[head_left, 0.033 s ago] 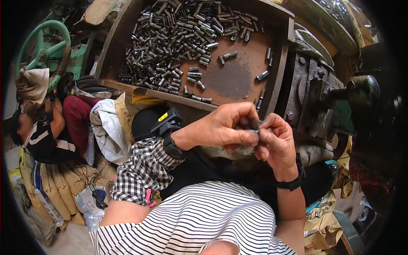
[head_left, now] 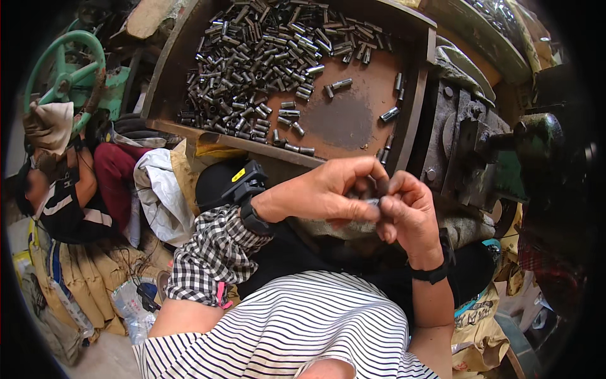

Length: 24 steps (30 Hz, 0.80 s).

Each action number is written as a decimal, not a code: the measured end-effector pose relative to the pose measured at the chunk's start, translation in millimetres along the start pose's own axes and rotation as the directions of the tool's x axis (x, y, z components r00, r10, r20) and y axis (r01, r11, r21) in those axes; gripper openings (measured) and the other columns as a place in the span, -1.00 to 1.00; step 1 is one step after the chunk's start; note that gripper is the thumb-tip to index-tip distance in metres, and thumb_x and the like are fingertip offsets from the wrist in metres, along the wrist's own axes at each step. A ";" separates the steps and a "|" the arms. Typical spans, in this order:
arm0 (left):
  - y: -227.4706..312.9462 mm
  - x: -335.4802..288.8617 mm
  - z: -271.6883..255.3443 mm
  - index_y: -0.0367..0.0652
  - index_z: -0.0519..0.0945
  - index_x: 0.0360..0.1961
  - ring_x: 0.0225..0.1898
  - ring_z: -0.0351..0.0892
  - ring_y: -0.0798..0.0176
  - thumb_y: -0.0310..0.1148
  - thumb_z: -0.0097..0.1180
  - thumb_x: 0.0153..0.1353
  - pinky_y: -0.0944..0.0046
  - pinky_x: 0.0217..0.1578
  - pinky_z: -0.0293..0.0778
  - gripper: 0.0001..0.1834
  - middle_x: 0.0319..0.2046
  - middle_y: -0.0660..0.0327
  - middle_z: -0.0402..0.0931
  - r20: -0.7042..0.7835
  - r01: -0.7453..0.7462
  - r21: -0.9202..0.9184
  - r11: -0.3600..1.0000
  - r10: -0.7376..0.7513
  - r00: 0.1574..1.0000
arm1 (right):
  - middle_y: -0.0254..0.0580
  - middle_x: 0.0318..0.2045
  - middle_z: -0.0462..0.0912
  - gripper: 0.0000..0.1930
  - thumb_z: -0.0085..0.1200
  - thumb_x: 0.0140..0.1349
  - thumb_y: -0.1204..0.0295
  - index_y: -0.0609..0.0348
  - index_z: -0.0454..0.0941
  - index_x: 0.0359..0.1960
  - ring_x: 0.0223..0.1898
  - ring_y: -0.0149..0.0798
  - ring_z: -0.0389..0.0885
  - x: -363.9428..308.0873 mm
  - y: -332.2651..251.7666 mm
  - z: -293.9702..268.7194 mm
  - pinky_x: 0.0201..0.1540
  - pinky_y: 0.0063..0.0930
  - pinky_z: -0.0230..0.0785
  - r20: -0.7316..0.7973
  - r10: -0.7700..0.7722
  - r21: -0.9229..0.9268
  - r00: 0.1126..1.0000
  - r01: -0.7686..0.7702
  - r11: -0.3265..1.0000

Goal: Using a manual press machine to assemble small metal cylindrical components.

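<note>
My left hand [head_left: 328,189] and my right hand [head_left: 410,211] meet fingertip to fingertip just off the tray's near edge. Between them is a small shiny metal piece [head_left: 373,202], mostly covered by the fingers; its exact shape cannot be made out. Thumb and fingers of each hand are pinched on it. Beyond the hands lies a brown shallow wooden tray [head_left: 233,143], heaped at its left and back with short dark metal tubes [head_left: 252,69]. A few loose tubes [head_left: 389,114] lie apart at its right.
Right of the tray stands a dark, greasy metal machine [head_left: 451,139]. At far left is a green handwheel [head_left: 100,57] with a cloth [head_left: 49,126] hung on it. Another person [head_left: 66,211] in dark clothing shows below that. Brown sacks [head_left: 79,268] lie at lower left.
Both hands shift very slightly, and the left fingers change their bend a little around the metal piece. The tray and its tubes stay as they were.
</note>
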<state>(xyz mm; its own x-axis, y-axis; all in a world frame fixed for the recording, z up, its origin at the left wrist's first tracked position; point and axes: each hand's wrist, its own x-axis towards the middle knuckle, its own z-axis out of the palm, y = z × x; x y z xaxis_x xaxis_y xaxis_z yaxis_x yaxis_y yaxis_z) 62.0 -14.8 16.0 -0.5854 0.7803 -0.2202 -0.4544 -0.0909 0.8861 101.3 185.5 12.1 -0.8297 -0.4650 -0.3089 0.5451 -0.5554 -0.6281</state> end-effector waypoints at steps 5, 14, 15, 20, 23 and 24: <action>6.7 -0.9 -13.2 -0.24 0.24 0.21 -0.28 0.51 0.46 -0.50 0.08 0.20 0.47 -0.25 0.43 -0.46 -0.32 0.20 0.54 0.067 -0.248 0.389 0.887 0.241 0.968 | -0.15 -0.56 0.59 -0.88 0.09 0.20 0.52 0.28 0.41 -0.36 -0.68 -0.46 0.53 19.5 -16.0 8.8 -0.73 -0.67 0.37 -0.075 0.122 -0.347 0.990 -0.141 0.927; 37.7 -26.0 -73.4 -0.29 0.39 -0.10 -0.63 0.46 0.50 -0.52 -0.10 0.14 0.58 -0.70 0.32 -0.73 -0.46 0.17 0.52 -0.591 -0.155 -0.020 0.988 0.113 0.798 | -0.21 -0.39 0.55 -0.88 0.09 -0.06 0.49 0.15 0.55 -0.42 -0.24 -0.24 0.52 103.5 -41.6 -11.7 -0.21 -0.37 0.29 0.436 -0.243 -0.537 0.866 0.034 -0.843; 37.3 -25.7 -77.2 -0.27 0.40 -0.12 -0.62 0.47 0.49 -0.52 -0.09 0.12 0.58 -0.70 0.32 -0.74 -0.46 0.17 0.52 -0.638 -0.037 0.177 0.984 0.143 0.756 | -0.22 -0.38 0.55 -0.88 0.09 -0.05 0.47 0.13 0.56 -0.42 -0.22 -0.26 0.50 107.9 -39.9 -14.1 -0.16 -0.38 0.24 0.346 -0.171 -0.441 0.923 0.000 -0.897; 21.4 -24.0 -90.6 -0.27 0.50 -0.28 -0.41 0.57 0.17 -0.52 0.11 -0.01 0.25 -0.39 0.45 -0.78 -0.43 0.12 0.54 -0.302 0.123 0.926 0.356 0.505 0.808 | -0.16 -0.34 0.55 -0.85 -0.01 0.02 0.55 0.13 0.49 -0.33 -0.17 -0.18 0.51 116.4 -40.4 -12.2 -0.10 -0.33 0.26 0.268 -0.100 -0.478 0.958 0.042 -0.877; 19.4 -20.5 -86.8 -0.22 0.51 -0.26 -0.31 0.55 -0.02 -0.46 0.22 -0.07 0.11 -0.32 0.45 -0.71 -0.41 0.03 0.52 -0.264 0.213 0.962 0.174 0.365 0.893 | -0.13 -0.35 0.56 -0.88 -0.04 0.05 0.56 0.14 0.46 -0.35 -0.19 -0.13 0.54 121.1 -40.3 -16.3 -0.12 -0.31 0.31 0.227 -0.082 -0.481 0.970 0.038 -0.876; 19.4 -17.3 -87.1 -0.21 0.51 -0.33 -0.31 0.55 -0.04 -0.45 0.22 -0.09 0.07 -0.32 0.45 -0.76 -0.43 0.03 0.53 -0.269 0.248 0.963 0.105 0.339 0.901 | -0.13 -0.35 0.56 -0.88 -0.04 0.05 0.56 0.14 0.46 -0.35 -0.19 -0.13 0.54 120.3 -40.8 -17.1 -0.12 -0.31 0.31 0.224 -0.084 -0.481 0.971 0.035 -0.876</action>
<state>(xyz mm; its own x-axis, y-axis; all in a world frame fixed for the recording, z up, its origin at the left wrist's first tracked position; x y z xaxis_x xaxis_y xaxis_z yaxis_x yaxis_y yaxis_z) 4.8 -84.0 1.5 -0.8625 0.5060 -0.0076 0.4538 0.7799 0.4310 -22.8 164.0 -11.7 -0.8245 -0.5592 -0.0869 -0.5645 0.8018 0.1959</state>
